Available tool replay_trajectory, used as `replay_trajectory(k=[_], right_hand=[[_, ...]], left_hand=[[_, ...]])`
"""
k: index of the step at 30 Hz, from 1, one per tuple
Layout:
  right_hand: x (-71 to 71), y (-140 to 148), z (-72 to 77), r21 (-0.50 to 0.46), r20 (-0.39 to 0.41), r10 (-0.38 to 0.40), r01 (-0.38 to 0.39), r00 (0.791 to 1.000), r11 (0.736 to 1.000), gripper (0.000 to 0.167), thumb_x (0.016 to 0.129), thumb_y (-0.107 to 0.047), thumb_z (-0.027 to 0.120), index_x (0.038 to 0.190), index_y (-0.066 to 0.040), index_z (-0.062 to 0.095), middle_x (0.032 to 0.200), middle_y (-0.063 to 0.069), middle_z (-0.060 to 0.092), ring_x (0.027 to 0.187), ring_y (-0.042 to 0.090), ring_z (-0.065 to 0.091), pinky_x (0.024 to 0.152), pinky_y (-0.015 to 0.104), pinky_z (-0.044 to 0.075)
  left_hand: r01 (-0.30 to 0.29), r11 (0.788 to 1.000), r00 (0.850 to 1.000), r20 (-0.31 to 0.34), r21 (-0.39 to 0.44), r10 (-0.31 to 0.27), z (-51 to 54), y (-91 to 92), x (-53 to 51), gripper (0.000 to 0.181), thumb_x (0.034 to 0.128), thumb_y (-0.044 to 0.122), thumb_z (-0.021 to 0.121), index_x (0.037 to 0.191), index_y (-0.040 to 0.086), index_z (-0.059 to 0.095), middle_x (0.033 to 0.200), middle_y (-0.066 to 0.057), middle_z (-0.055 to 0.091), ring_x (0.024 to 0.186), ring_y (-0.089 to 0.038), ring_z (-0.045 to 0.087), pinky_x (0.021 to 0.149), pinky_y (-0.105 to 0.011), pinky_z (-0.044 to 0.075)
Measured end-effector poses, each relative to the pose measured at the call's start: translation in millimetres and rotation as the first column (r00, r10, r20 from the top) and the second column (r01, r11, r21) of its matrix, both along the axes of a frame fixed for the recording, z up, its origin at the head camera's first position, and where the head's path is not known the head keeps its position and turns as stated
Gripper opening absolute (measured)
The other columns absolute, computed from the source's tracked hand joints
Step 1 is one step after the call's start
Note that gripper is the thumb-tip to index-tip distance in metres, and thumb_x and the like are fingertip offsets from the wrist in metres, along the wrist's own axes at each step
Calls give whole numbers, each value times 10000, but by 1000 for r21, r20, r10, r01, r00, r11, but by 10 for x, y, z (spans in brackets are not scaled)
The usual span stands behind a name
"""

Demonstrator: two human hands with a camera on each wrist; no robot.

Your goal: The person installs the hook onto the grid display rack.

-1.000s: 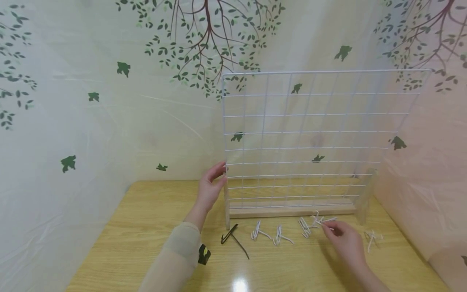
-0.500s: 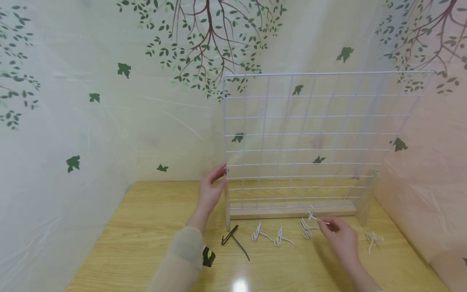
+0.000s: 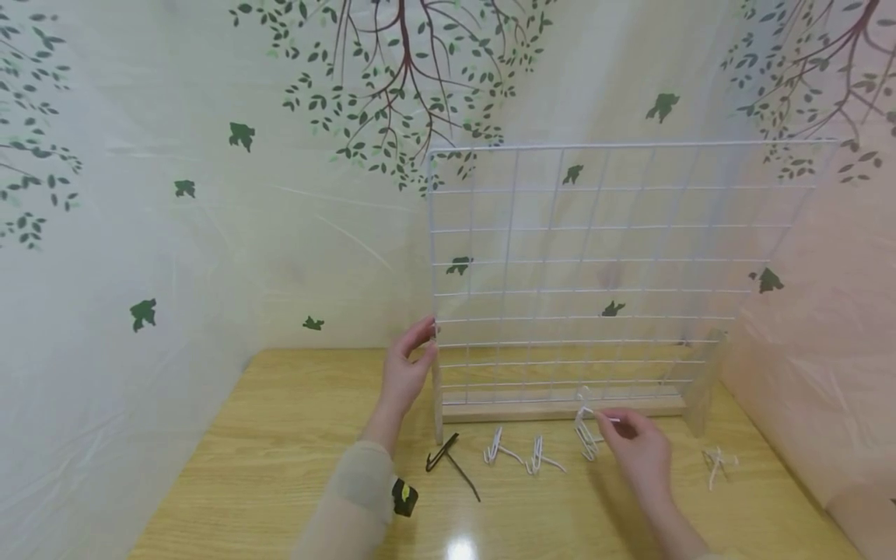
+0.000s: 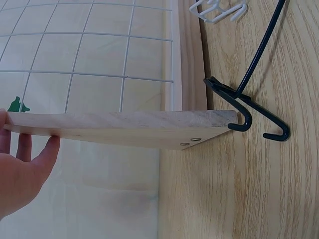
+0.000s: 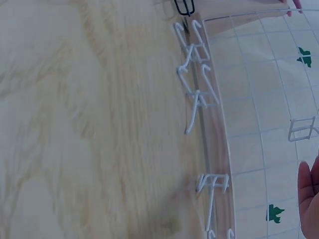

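Note:
My left hand [image 3: 406, 377] grips the upper part of the wooden side board [image 4: 119, 122] at the left end of a white wire grid rack [image 3: 514, 145]. In my right hand [image 3: 635, 451] a white wire hook [image 3: 586, 410] is pinched between thumb and fingers, held low before the rack's base bar. The right wrist view shows this hook [image 5: 301, 130] in front of the grid, with part of the hand [image 5: 310, 199] beside it. Just below the held hook lies another white hook [image 3: 586, 442] on the table.
Two more white hooks [image 3: 537, 457] and a black hook [image 3: 442, 453] lie along the rack's front. Another white hook [image 3: 715, 467] is at the right. A small black tag [image 3: 404, 498] lies by the left sleeve. Behind the wooden table [image 3: 280, 435] hangs a leaf-printed sheet [image 3: 336, 257].
My right hand has moved left with the white hook, which has turned and now hangs over the hook lying there. The left hand stays on the side board.

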State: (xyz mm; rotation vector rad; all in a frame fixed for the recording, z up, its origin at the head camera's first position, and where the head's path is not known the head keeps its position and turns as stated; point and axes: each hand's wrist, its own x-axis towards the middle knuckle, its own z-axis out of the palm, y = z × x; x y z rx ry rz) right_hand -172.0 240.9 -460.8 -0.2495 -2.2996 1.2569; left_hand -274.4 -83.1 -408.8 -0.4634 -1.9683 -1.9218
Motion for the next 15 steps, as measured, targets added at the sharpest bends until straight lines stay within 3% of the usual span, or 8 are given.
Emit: replay_trajectory(k=[5, 10, 15], right_hand=[[-15, -91, 43, -17, -57, -5, 4, 998, 1000, 97, 861, -61, 764, 920, 3, 722, 888, 146, 724, 701, -7, 580, 633, 79, 483], [-33, -185, 93, -26, -76, -27, 25, 997, 999, 94, 860, -66, 766, 912, -4, 719, 874, 140, 722, 689, -5, 580, 615, 84, 486], [-42, -284, 167, -14, -136, -29, 28, 990, 1000, 87, 853, -75, 775, 886, -12, 725, 841, 133, 727, 681, -6, 579, 600, 78, 473]], left_hand=[[-4, 1000, 999, 31, 3, 4, -19, -1, -2, 452, 907, -88, 623, 1345, 18, 580, 1275, -221, 616, 1213, -325, 552, 977, -429, 514], [-2, 1000, 1000, 14, 11, 2, -32, -7, 1, 451, 900, -107, 620, 1335, 8, 585, 1271, -265, 599, 1210, -351, 550, 963, -462, 519], [1, 1000, 1000, 28, 25, -2, -32, -10, 14, 451, 900, -98, 629, 1331, 31, 597, 1265, -205, 622, 1221, -341, 545, 966, -475, 514]])
